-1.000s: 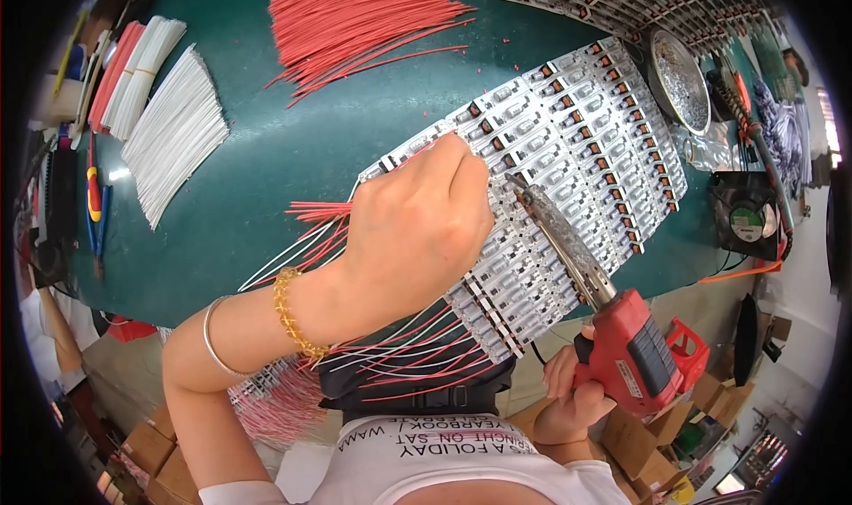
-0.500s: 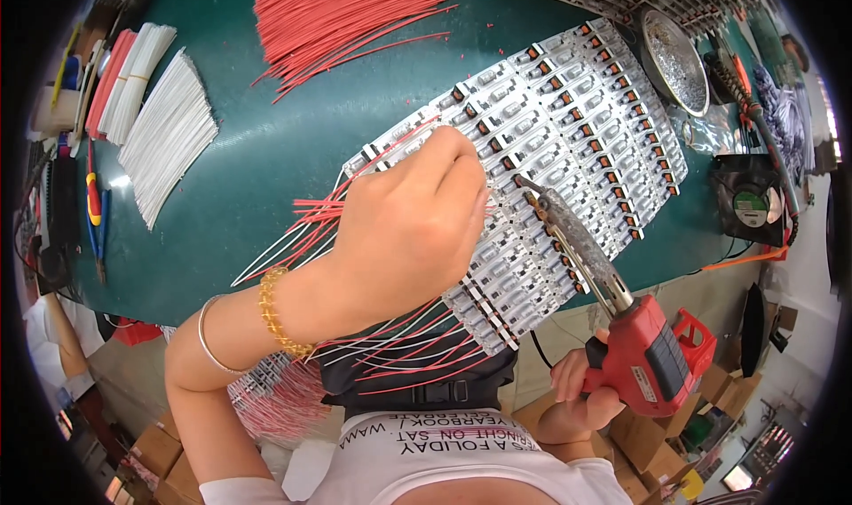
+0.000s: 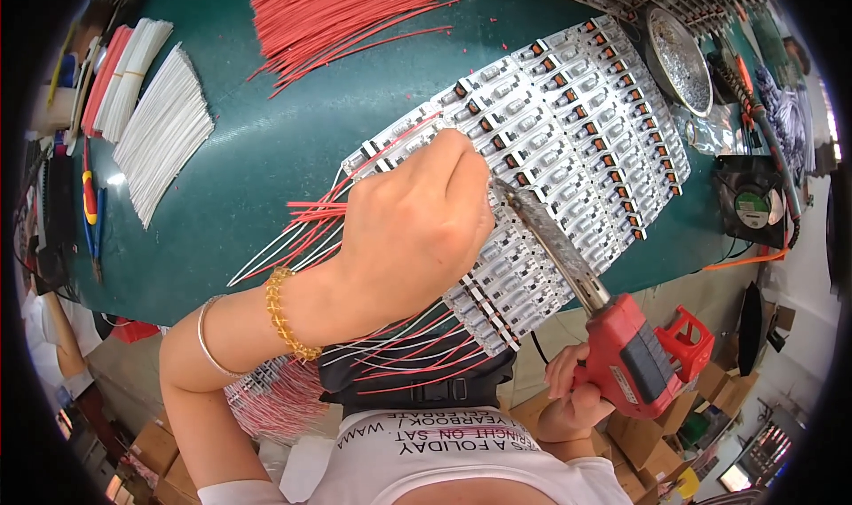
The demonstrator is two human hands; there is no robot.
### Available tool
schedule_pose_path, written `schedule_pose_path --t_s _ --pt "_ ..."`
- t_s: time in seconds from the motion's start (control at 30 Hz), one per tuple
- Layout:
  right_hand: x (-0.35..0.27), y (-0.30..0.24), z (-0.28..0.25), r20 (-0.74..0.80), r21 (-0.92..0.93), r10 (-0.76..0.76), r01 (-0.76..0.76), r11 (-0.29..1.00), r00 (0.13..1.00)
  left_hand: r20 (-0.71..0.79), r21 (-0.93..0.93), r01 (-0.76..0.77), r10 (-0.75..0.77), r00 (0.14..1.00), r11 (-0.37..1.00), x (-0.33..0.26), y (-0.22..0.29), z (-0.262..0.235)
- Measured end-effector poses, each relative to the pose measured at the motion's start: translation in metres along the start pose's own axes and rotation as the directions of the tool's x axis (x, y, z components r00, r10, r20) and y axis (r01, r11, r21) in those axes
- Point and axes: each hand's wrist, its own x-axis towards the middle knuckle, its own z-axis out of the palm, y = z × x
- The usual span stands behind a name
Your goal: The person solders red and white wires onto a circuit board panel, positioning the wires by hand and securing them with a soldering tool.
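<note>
My left hand (image 3: 413, 225) hovers over a panel of small white circuit boards (image 3: 541, 119), its thumb and fingers closed in a pinch. Stripped ends of red wires (image 3: 312, 209) stick out behind that hand, so it appears to hold a small bunch of them; the fingertips themselves are hidden. In my right hand (image 3: 577, 390) is a red soldering gun (image 3: 635, 354), held by its handle below the table edge. Its dark tip reaches up and left over the boards, close beside my left fingertips. Several red and white wires (image 3: 399, 359) trail from the panel's near left edge.
A pile of cut red wires (image 3: 346, 17) lies at the far side of the green table (image 3: 257, 168). White wires (image 3: 164, 137) lie to the left, near pliers (image 3: 93, 208). A metal bowl (image 3: 679, 61) and a small black fan (image 3: 750, 199) are at the right.
The soldering gun has shifted left, bringing its tip up to my left fingertips. My left hand has moved only slightly and keeps its pinch.
</note>
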Motion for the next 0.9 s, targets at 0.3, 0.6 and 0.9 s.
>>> schedule_pose_path --t_s 0.3,0.6,0.9 --pt "-0.005 0.0 0.003 -0.065 0.003 0.031 -0.031 1.0 0.997 0.004 0.015 -0.008 0.008 1.0 1.0 -0.001 0.0 -0.001" --pt "-0.01 0.012 0.001 -0.151 0.393 0.125 -0.056 0.918 0.981 0.112 -0.215 -0.005 0.029 0.993 0.977 0.001 -0.003 -0.021" --pt "0.015 -0.025 0.011 -0.09 0.319 0.06 -0.028 0.947 0.994 0.286 -0.35 0.051 0.055 0.957 0.935 0.009 -0.008 -0.035"
